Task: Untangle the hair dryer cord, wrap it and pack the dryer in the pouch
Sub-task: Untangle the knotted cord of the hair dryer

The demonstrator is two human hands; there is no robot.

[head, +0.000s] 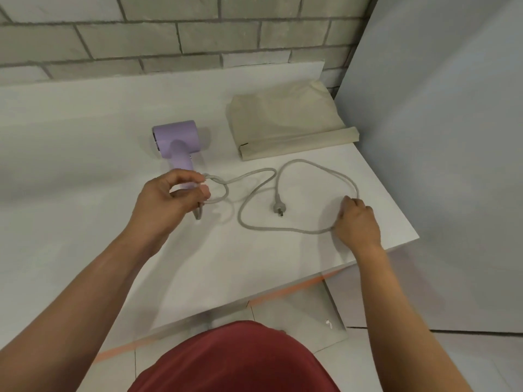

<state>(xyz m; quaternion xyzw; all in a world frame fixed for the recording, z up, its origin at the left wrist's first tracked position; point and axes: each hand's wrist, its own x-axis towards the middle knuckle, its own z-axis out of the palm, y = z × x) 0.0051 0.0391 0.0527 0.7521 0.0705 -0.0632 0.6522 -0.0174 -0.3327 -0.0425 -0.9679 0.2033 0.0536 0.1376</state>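
A lilac hair dryer (pixel 177 141) lies on the white table (pixel 99 154), handle toward me. Its grey cord (pixel 256 176) runs right from the handle's end in wide loops, and the plug (pixel 278 205) lies inside the largest loop. My left hand (pixel 169 199) pinches a small loop of the cord at the handle's base between thumb and fingers. My right hand (pixel 356 222) grips the cord at the right side of the large loop. The beige fabric pouch (pixel 285 123) lies flat behind the cord, near the table's right edge.
A grey brick wall (pixel 169 38) stands behind the table and a pale panel (pixel 438 137) rises on the right. The table's right and front edges drop to a tiled floor (pixel 368 363). My red shirt (pixel 235 360) fills the bottom.
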